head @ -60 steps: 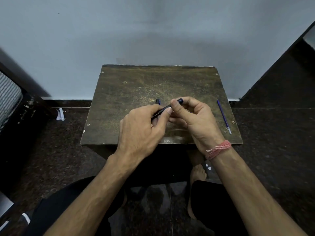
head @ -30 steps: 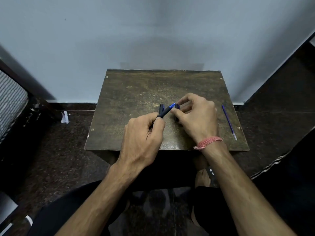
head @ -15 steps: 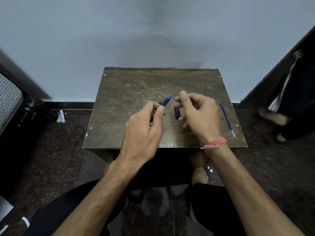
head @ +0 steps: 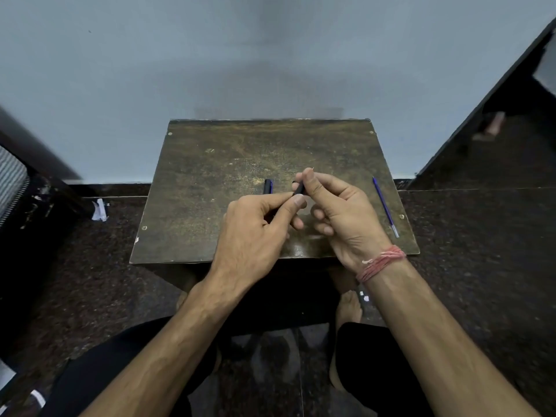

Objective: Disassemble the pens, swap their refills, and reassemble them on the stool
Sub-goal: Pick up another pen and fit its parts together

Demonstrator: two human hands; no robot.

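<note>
**Pen held between both hands over the stool**

Pen parts sit at the middle of the scene: a dark, slim barrel runs slantwise between the two hands, above the near half of the stool. The left hand has its fingers curled round the lower end of the barrel, thumb laid along it and pressing near the tip of the forefinger. The right hand pinches the upper end between thumb and forefinger, its other fingers bent loosely underneath (how much of the barrel is hidden inside the two grips cannot be told). Both hands are close together, nearly touching at the fingertips.

Just beyond the left hand's knuckles a second dark pen piece with a bluish sheen lies on the stool top, partly hidden by the hand. Well to the right, near the stool's right edge, a thin blue refill lies alone, its pale tip pointing toward the person.

A band of reddish thread is wound round the right wrist. The stool top is a worn, dark brownish board with small screws at its corners. It stands on a dark speckled floor against a pale blue-grey wall. Scraps of white paper lie on the floor to the left, and the person's bare foot shows below the stool's near edge.
</note>
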